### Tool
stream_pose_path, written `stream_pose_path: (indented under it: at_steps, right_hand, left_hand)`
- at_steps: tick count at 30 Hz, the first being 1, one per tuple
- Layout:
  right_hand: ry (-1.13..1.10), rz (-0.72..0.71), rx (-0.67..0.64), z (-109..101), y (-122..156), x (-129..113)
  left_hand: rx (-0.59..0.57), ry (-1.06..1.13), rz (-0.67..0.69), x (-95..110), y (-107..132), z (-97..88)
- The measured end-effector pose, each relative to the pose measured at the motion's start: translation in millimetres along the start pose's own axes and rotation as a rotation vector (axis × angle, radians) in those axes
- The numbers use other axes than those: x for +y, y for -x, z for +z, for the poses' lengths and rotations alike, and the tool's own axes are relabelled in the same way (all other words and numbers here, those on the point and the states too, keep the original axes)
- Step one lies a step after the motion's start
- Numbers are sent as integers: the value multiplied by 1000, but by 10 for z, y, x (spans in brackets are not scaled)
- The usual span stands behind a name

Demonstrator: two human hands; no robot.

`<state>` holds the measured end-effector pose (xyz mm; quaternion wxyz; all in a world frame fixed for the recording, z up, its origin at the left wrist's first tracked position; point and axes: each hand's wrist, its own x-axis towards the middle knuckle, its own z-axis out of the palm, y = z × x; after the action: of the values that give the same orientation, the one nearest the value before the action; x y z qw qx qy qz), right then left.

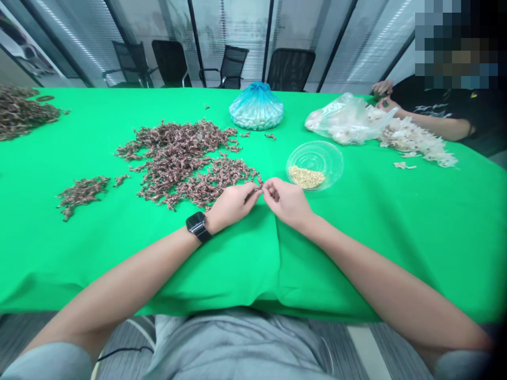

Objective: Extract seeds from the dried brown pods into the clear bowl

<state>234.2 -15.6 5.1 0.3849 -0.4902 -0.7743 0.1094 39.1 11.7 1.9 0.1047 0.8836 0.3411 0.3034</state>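
My left hand (231, 205) and my right hand (285, 200) meet at the middle of the green tablecloth (396, 221), fingers pinched together on a small brown pod (259, 186) between them. A black watch sits on my left wrist. Just left of my hands spreads a big pile of brown dried pods (184, 161). A clear plastic bowl (315, 163) with pale small seeds in it stands just beyond my right hand.
A smaller pod heap (81, 192) lies at left, another (21, 111) at the far left. A blue tied bag (256, 108) stands at the back. At right, another person's hands (383, 95) work by a clear bag (344, 120) and white husks (415, 140). Chairs line the glass wall.
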Motion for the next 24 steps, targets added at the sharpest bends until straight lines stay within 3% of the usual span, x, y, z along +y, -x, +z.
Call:
stream_pose_path:
  at_steps: [3, 8, 12, 16, 24]
  right_hand:
    - [-125, 127, 12, 12, -5, -40]
    - [-546, 551, -24, 14, -39, -155]
    - [-832, 730, -22, -22, -65, -207]
    - [-951, 760, -26, -32, -69, -195]
    - [-884, 635, -13, -14, -61, -127]
  left_hand:
    - [13, -167, 138, -34, 7, 8]
    - [53, -476, 358, -42, -10, -13]
    - [97, -523, 410, -28, -24, -34]
    - [138, -430, 356, -46, -18, -14]
    - [154, -189, 231, -54, 4, 23]
